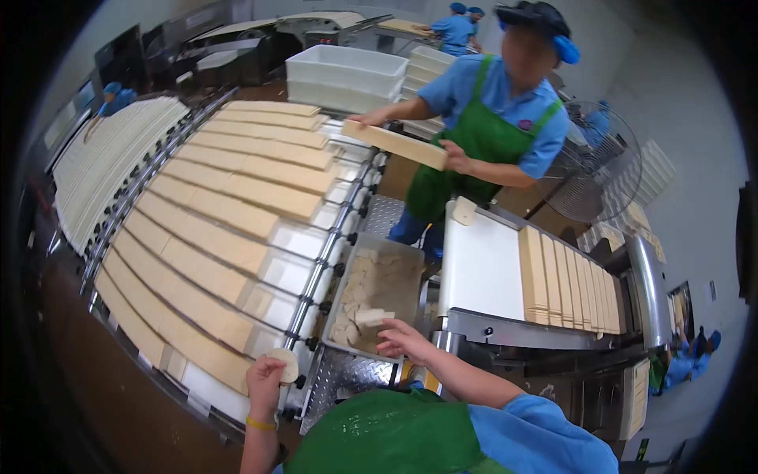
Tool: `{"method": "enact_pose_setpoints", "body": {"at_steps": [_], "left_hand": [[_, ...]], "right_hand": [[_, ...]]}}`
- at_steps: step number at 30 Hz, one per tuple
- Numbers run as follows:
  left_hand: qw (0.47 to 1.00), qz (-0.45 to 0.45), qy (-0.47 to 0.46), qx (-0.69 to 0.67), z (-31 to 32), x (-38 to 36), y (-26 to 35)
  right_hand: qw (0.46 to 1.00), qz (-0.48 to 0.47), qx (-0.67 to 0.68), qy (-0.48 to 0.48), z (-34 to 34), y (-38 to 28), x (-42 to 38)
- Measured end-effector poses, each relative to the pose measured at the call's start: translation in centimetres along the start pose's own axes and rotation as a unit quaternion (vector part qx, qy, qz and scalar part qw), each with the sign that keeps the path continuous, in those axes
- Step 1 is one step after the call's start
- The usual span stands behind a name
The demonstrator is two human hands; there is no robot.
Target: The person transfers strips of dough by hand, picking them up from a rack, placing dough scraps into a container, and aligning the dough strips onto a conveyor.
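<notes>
A co-worker in a blue shirt and green apron [482, 138] stands across the line, carrying a long pale dough slab [395, 144] level in both hands. Rows of long tan dough strips [229, 213] lie across a wide metal roller conveyor [335, 229] at left, while narrower strips [568, 280] sit side by side on a white conveyor belt [482, 268] at right. Stacked white plastic tubs [346, 75] stand behind the rollers. A round wire-caged floor fan [596, 162] stands just beside the co-worker. Two more workers in blue caps [458, 24] are visible at the far end of the hall.
</notes>
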State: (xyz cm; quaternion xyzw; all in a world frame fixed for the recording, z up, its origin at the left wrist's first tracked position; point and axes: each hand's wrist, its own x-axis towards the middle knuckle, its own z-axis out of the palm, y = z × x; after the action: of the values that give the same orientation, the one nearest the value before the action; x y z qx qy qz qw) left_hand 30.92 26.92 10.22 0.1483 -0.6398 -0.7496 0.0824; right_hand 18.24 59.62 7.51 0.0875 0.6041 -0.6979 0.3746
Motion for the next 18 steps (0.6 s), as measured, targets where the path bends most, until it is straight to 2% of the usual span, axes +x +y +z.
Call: {"method": "enact_pose_setpoints", "body": {"at_steps": [2,3,4,6,7,9,10,11,12,14,18], "left_hand": [[0.998,-0.006,-0.040,-0.039,1.9,0.9,-0.6],[0.996,-0.063,-0.061,-0.022,2.7,1.2,-0.2],[0.995,-0.047,-0.075,-0.035,4.0,1.7,0.2],[0.993,-0.019,-0.100,-0.060,6.9,2.4,0.8],[0.985,-0.034,-0.150,-0.076,7.1,3.1,-0.2],[0.984,-0.035,-0.154,-0.080,9.3,3.5,-0.2],[0.984,-0.038,-0.154,-0.081,10.3,3.6,-0.2],[0.984,-0.060,-0.148,-0.079,10.7,3.8,-1.1],[0.984,-0.061,-0.147,-0.074,11.4,3.7,-1.6],[0.986,-0.062,-0.143,-0.063,12.7,3.5,-2.2],[0.992,-0.086,-0.088,-0.022,15.6,2.9,-2.1]], "right_hand": [[0.998,-0.036,0.039,0.037,-3.8,0.0,-0.9],[0.995,-0.074,0.057,0.048,-5.8,-0.5,-1.6],[0.991,-0.110,0.046,0.066,-8.6,-0.8,-2.0],[0.970,-0.156,0.066,0.173,-13.8,-2.3,-4.6],[0.958,-0.174,0.107,0.203,-16.8,-3.0,-6.2],[0.921,-0.216,0.151,0.287,-24.0,-3.5,-9.4],[0.896,-0.194,0.230,0.326,-29.5,-3.1,-10.4],[0.866,-0.233,0.254,0.363,-33.8,-2.6,-12.2],[0.832,-0.270,0.276,0.398,-36.9,-2.2,-13.7],[0.782,-0.268,0.291,0.482,-39.7,-3.1,-15.7],[0.813,-0.262,0.238,0.463,-45.4,-4.7,-11.1]]}}
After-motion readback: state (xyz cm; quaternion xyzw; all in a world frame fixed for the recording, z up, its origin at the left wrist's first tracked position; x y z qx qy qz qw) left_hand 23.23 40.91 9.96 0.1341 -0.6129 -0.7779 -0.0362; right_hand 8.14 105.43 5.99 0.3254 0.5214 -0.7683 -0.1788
